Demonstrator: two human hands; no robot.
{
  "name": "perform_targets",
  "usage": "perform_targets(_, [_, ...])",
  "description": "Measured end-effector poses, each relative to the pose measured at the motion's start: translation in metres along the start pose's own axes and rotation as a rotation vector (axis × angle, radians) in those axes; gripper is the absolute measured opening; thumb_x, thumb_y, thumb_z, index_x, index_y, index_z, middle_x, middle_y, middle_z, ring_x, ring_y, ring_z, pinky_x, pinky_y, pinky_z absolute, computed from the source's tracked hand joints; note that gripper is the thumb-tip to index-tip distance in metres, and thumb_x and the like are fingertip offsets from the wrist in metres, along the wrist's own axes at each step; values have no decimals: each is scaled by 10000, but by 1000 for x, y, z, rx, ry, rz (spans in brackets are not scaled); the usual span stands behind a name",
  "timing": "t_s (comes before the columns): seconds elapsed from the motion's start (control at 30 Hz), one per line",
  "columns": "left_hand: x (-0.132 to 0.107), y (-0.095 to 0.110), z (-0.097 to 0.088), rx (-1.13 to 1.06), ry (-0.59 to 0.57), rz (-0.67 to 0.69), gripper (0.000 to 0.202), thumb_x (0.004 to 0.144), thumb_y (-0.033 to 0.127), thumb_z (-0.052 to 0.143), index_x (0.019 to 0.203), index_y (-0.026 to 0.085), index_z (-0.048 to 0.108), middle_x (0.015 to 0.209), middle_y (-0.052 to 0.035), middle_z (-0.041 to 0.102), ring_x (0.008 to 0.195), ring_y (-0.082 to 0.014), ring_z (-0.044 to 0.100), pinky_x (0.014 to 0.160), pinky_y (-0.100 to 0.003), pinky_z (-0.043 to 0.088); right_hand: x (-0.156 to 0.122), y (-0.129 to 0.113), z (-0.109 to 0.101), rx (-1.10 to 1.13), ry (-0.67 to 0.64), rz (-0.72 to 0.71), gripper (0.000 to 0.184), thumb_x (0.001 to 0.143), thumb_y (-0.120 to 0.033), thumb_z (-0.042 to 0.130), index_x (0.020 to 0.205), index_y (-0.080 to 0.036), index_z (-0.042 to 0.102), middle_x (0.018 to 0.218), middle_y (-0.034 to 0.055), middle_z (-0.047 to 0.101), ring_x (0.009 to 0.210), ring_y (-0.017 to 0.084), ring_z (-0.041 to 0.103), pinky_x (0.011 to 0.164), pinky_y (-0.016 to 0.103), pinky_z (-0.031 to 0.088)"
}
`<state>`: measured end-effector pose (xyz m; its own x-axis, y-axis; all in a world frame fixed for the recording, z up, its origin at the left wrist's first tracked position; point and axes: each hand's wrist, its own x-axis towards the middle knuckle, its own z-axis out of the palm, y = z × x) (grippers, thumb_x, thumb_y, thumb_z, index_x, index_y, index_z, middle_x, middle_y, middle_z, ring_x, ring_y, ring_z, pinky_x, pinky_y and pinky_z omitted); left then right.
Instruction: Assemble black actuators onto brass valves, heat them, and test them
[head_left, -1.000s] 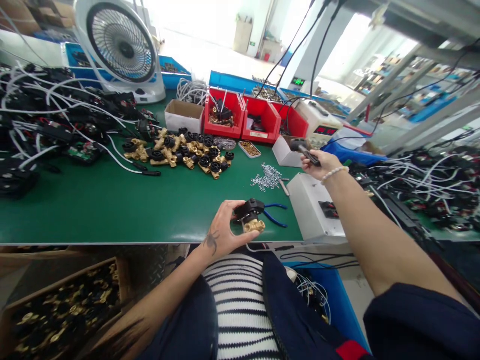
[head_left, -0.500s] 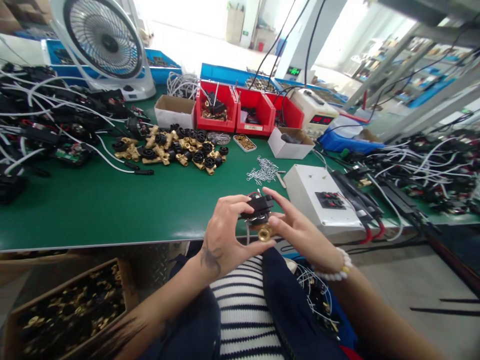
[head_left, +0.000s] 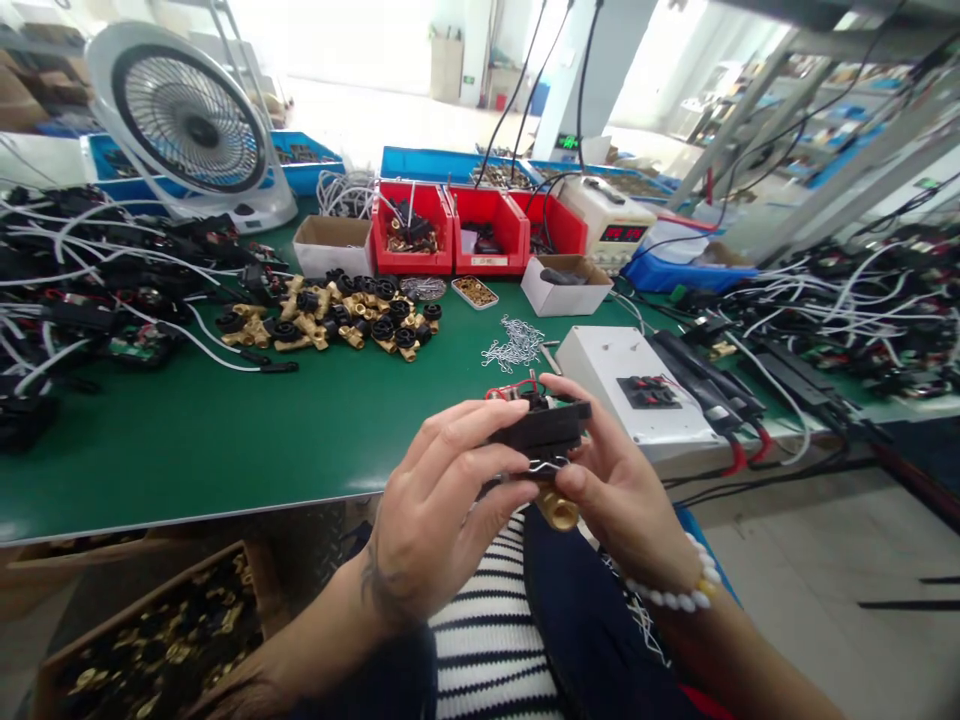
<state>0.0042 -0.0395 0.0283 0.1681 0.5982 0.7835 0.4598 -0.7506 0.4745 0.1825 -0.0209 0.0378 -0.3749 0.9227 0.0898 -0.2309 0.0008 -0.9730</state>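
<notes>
My left hand [head_left: 442,500] is closed on a black plastic valve block [head_left: 544,432], fingers curled over its top and thumb pressing in from beneath. My right hand [head_left: 626,490], with a white bead bracelet [head_left: 675,597] at the wrist, grips the other end, forefinger laid along the top edge and thumb tucked under it. Both hands touch the block, so neither is nearer; it sits between them, the left taking more of the body and the right taking the end.

The block's long axis runs across me from left to right, close to level, a little higher at the right end. A round brass threaded fitting [head_left: 559,510] hangs from its underside, pointing down and toward my lap, just off my right thumb. A thin silver wire clip [head_left: 541,466] lies along the underside of the block between my two thumbs, and a red wire [head_left: 501,392] loops up at the far left top.

I hold all this in the air just off the near edge of the green counter [head_left: 225,440], over my striped shirt. Beyond my right hand, near that edge, stands a white box with black switches [head_left: 600,350]. Farther in lies a loose heap of silver wire clips [head_left: 514,345], and to its left a pile of brass and black fittings [head_left: 337,320]. Red plastic bins [head_left: 412,245] line the far edge.
</notes>
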Motion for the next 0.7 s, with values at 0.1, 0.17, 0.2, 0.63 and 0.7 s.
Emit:
perform_targets(0.1, [1,4,3,15,79,-7,148,875,121,655,985,195,590,1179,-63,662,1143,-196,598,1002,-385,517,-2,1,4,-13,27,-37,531,828,-380,745,1301,-337,506,1231,36,651,1032,200,664,851,303,567])
perform_targets(0.17, [1,7,4,32,112,-26,135,870,125,661,960,204,598,1153,-51,673,1112,-202,614,978,-401,534,-2,1,8,-35,71,-49,507,826,-412,738,1272,-327,512,1212,46,656,998,214,673,818,323,577])
perform_targets(0.2, [1,8,5,40,124,-37,126,870,131,662,951,205,601,1148,-51,674,1105,-207,618,973,-413,537,-2,1,10,-43,93,-53,501,824,-430,734,1261,-321,513,1204,53,657,987,222,677,808,333,581])
perform_targets(0.63, [-10,-4,9,-17,131,-185,101,887,142,628,954,207,590,1138,-57,654,1106,-193,607,1002,-414,506,9,24,24,150,149,86,470,816,-447,725,1177,-270,481,1021,48,715,847,207,710,775,349,583])
perform_targets(0.7, [-18,-12,10,-41,144,-257,260,903,287,634,1140,215,555,1292,-101,569,1246,-239,528,1068,-475,454,13,26,28,191,155,110,477,818,-451,723,1177,-266,470,1027,50,715,827,206,714,756,343,588])
